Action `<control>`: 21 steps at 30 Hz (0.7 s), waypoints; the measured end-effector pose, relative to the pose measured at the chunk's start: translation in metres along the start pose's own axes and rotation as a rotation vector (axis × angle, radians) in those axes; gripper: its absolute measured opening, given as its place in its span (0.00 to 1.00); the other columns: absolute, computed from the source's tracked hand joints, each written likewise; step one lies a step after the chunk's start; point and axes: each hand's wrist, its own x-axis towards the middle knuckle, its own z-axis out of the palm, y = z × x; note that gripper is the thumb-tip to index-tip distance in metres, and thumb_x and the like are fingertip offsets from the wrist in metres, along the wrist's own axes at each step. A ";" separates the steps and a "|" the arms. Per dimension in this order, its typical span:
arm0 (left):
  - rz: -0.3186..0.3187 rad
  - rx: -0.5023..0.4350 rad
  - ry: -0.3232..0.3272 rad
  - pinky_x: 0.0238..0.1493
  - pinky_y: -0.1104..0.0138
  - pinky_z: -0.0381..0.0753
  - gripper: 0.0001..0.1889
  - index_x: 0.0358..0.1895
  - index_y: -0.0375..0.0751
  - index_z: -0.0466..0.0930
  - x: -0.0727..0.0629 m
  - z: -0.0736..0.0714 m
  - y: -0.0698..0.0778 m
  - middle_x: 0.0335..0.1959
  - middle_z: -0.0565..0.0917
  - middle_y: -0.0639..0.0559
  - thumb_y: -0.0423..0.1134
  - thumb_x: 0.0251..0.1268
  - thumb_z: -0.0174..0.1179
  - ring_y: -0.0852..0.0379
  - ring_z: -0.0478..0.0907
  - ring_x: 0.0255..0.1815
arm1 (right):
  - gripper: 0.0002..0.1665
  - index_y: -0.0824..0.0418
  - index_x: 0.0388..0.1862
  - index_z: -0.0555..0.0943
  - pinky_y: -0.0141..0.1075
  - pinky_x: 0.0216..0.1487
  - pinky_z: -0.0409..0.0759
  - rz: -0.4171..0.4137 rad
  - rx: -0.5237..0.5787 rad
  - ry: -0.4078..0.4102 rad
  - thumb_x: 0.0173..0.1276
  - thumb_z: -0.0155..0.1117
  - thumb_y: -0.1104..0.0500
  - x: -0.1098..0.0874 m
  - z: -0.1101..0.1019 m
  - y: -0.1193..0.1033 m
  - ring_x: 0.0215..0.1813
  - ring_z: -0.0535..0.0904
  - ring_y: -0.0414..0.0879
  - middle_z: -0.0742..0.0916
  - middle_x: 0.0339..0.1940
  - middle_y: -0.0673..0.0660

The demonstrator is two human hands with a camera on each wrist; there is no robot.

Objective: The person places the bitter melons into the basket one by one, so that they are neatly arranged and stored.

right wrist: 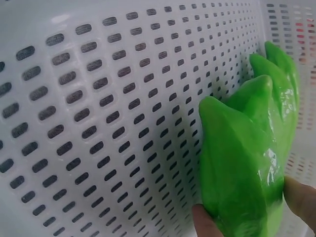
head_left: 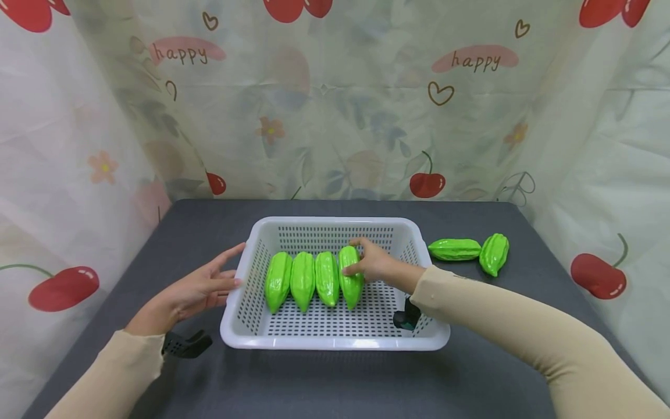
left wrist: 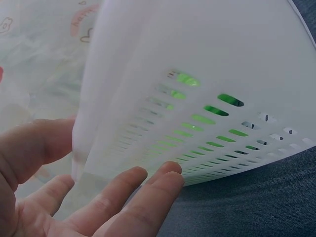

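A white perforated plastic basket [head_left: 335,343] sits on the dark table. In it several glossy green bitter melons [head_left: 278,282] lie side by side in a row. My right hand [head_left: 376,262] reaches over the basket's right side and holds the rightmost bitter melon [head_left: 351,285] between thumb and fingers. The right wrist view shows that bitter melon [right wrist: 242,163] between the fingertips, above the slotted floor. At the basket's left wall my left hand [head_left: 201,288] has its fingers extended against or very close to the rim. In the left wrist view, the fingers [left wrist: 111,202] are spread beside the wall.
Two more bitter melons lie on the table to the right of the basket, one sideways [head_left: 454,249] and one tilted upright [head_left: 494,254]. A printed curtain [head_left: 324,116] hangs behind and at both sides of the dark table [head_left: 335,384].
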 end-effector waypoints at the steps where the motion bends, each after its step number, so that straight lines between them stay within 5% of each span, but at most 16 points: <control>1: 0.000 0.001 0.001 0.56 0.47 0.78 0.49 0.78 0.62 0.31 0.000 0.000 0.000 0.74 0.57 0.31 0.34 0.68 0.58 0.45 0.79 0.58 | 0.43 0.57 0.72 0.61 0.49 0.48 0.84 0.005 0.001 0.003 0.60 0.69 0.67 0.000 0.000 0.001 0.62 0.75 0.62 0.72 0.66 0.70; 21: 0.000 0.003 0.006 0.56 0.46 0.78 0.48 0.78 0.63 0.32 0.001 -0.001 -0.001 0.74 0.58 0.31 0.34 0.68 0.58 0.45 0.79 0.58 | 0.43 0.58 0.72 0.61 0.53 0.52 0.82 0.047 -0.017 -0.011 0.60 0.69 0.66 0.003 0.005 0.007 0.62 0.75 0.61 0.72 0.65 0.67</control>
